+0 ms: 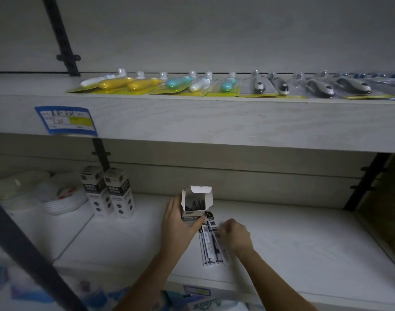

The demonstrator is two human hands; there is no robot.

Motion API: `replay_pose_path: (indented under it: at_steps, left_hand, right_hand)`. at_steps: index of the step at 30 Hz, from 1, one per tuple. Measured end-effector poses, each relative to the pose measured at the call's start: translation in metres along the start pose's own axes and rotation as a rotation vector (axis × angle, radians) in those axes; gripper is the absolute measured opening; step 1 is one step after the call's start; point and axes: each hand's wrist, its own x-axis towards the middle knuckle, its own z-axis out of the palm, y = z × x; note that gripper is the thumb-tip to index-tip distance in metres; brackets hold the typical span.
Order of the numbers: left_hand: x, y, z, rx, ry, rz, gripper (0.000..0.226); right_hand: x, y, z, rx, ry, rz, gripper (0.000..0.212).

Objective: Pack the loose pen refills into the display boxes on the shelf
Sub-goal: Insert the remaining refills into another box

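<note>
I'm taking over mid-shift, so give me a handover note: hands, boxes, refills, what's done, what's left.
Left hand grips the open display box, upright on the lower shelf.
Right hand is at the loose refills lying beside that box; blurred, grip unclear.
Done: some dark refills sit inside the box.
Left: pack the loose ones, close the flap.
Two closed boxes stand further left.

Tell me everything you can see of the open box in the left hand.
The box looks like small white cardboard with dark print low on its front. It is held upright over the lower shelf. Its top flap is folded back and dark refills show inside. The left hand grips its left side and front, hiding the base. Loose refill packets lie by its right corner.
</note>
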Motion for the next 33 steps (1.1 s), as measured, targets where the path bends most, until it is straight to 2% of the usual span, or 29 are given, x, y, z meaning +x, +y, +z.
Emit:
replay_pose_path:
  at_steps: [3,9,19,23,27,30,33]
  left_hand:
    - [-0.003,-0.005,-0.002,0.018,-0.005,0.0,0.051]
    - [-0.005,-0.008,-0.004,0.02,-0.01,-0.024,0.05]
    - [-0.004,-0.007,0.002,0.002,-0.026,-0.021,0.048]
    - [-0.003,-0.005,0.005,0.005,-0.02,-0.013,0.048]
    - [-0.003,-0.001,0.008,-0.018,-0.021,-0.015,0.049]
    - [-0.003,0.001,0.011,-0.032,-0.031,-0.016,0.049]
    - [-0.002,0.004,0.016,-0.044,-0.02,-0.014,0.049]
  right_hand:
    - [0.002,0.001,0.015,-0.037,0.005,0.03,0.035]
    - [0.004,0.003,0.025,-0.068,-0.01,0.092,0.023]
    - [0.025,0.019,0.033,-0.048,-0.088,0.174,0.024]
    - [0.011,0.014,0.019,-0.038,-0.05,0.158,0.029]
    - [0.0,0.014,-0.009,0.087,-0.003,0.073,0.025]
    - [-0.021,0.007,-0.046,0.153,0.086,-0.103,0.008]
    - [-0.057,-0.009,-0.087,0.37,0.167,-0.222,0.002]
